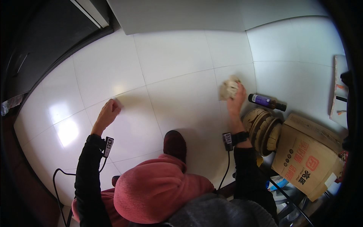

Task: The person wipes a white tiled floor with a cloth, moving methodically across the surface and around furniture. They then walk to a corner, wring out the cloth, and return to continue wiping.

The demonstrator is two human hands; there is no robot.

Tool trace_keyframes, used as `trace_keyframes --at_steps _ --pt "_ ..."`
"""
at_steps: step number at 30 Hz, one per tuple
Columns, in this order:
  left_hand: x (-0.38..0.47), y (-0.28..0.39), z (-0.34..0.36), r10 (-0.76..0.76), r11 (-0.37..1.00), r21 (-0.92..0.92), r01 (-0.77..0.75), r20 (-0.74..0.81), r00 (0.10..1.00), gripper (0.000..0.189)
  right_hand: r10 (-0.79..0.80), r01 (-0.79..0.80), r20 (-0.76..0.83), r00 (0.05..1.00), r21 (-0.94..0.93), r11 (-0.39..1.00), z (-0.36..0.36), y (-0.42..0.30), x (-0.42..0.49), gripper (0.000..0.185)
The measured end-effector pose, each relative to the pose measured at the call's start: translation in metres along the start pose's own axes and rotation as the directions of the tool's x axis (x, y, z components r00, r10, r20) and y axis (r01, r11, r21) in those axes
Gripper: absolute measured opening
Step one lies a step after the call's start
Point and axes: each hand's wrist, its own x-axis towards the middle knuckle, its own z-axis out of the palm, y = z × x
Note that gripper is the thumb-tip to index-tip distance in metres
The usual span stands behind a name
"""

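Note:
My right hand [237, 96] is closed on a crumpled beige cloth [229, 87], a little blurred, low over the white tiled floor [181, 96]. Just right of that hand a dark bottle with a purple label [262, 101] lies on its side. My left hand [109, 112] is curled over the floor on the left, with a small, pale, blurred thing [118, 102] at its fingers; what it is cannot be told. Both wrists wear black straps with small cabled devices.
A brown patterned pot [262, 130] and a cardboard box [309, 159] stand at the right, with plastic bags below. Dark furniture [51, 37] lines the upper left, a grey panel [181, 15] the top. My dark shoe [175, 146] is on the tiles; cables hang from both wrists.

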Motion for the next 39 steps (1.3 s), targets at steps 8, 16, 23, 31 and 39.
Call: trace_keyframes --at_steps 8,16,23,31,39 --pt "-0.005 0.010 -0.003 -0.029 1.000 0.008 0.029 0.007 1.000 0.022 0.211 -0.209 0.076 0.975 -0.028 0.977 0.018 0.027 -0.059 0.074" --pt "-0.007 0.000 -0.003 -0.055 0.986 -0.149 0.075 0.132 0.990 0.018 -0.635 0.548 0.277 0.721 0.333 0.767 0.070 -0.145 -0.143 0.063" --pt "-0.013 -0.001 -0.002 -0.080 0.915 -0.371 0.156 0.213 0.974 0.014 -0.767 0.402 0.287 0.574 0.717 0.569 0.082 -0.217 -0.157 0.062" --pt "-0.013 0.005 -0.001 -0.062 0.954 -0.277 0.114 0.191 0.980 0.016 -0.188 0.164 0.055 0.981 0.291 0.943 -0.013 -0.017 -0.090 0.062" --pt "-0.008 0.003 -0.003 -0.043 0.988 -0.141 0.064 0.143 0.989 0.019 0.472 -0.471 -0.012 0.882 0.023 0.882 0.017 0.054 -0.075 0.065"
